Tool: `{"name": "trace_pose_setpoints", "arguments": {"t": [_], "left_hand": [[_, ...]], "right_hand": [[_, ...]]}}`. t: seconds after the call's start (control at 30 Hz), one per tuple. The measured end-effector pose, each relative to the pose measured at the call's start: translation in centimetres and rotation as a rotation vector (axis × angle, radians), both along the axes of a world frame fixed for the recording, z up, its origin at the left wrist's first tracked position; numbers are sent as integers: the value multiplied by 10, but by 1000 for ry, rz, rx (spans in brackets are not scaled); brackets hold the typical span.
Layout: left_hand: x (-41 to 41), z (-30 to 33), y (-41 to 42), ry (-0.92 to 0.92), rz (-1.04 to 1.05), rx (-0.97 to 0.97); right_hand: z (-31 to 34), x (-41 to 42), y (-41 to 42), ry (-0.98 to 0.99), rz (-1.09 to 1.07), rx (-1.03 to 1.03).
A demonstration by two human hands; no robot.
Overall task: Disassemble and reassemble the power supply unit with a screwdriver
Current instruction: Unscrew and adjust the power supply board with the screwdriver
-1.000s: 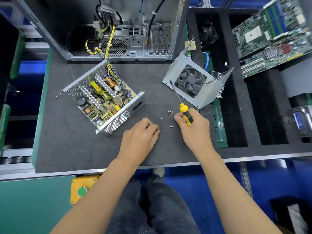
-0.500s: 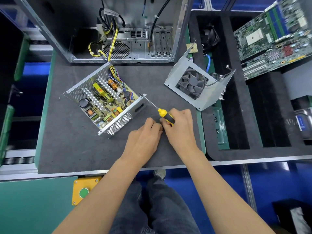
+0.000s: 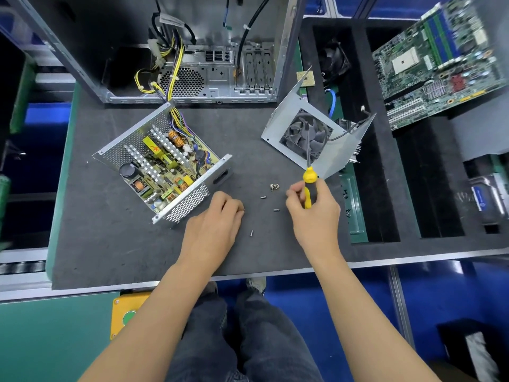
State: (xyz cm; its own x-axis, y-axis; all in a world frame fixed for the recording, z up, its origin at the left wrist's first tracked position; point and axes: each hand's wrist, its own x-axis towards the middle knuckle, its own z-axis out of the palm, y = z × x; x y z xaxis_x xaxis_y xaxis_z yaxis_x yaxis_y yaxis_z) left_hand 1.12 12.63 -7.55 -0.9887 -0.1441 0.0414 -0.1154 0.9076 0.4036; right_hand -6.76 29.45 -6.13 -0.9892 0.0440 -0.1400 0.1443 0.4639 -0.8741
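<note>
We can read no brand or label anywhere: the yellow sticker inside the open power supply unit (image 3: 162, 164) carries a red mark too blurred for us to make out, and the print on the motherboard (image 3: 440, 59) at far right is too small. Our right hand (image 3: 314, 213) curls round the black-and-yellow handle of the screwdriver (image 3: 308, 172), whose shaft rises from above the fingertips and crosses in front of the fan (image 3: 305, 137) mounted in the detached cover (image 3: 341, 150); the tip is lost to us against the dark blades. Our left hand (image 3: 212, 232) rests knuckles-up on the grey mat (image 3: 110, 244), fingers curled under, and something small and dark shows at the fingertips, though we cannot tell whether it is pinched or merely lying there. The unit sits just beyond and to the left of those left fingers, tilted, its perforated wall nearest them and its yellow cables running up into the computer case (image 3: 192, 51). Loose screws (image 3: 274, 186) lie between the two sets of fingers, with one more just below the left fingertips. The case top and the motherboard's far edge are cut off by the frame, and the foam tray (image 3: 385, 188) compartments to the right of the right hand are too dark to see into.
</note>
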Motion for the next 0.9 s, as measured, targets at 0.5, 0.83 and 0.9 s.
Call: {"name": "trace_pose_setpoints", "arguments": {"t": [0.5,0.83,0.9], "left_hand": [[-4,8,3,-119,-40,-153],[12,2,-7,3,46,-145],[15,-3,-10,69,83,-67]], "right_hand": [[-6,36,-31,279,319,220],[-19,40,-44,391,492,389],[-17,37,-39,391,450,351]]}}
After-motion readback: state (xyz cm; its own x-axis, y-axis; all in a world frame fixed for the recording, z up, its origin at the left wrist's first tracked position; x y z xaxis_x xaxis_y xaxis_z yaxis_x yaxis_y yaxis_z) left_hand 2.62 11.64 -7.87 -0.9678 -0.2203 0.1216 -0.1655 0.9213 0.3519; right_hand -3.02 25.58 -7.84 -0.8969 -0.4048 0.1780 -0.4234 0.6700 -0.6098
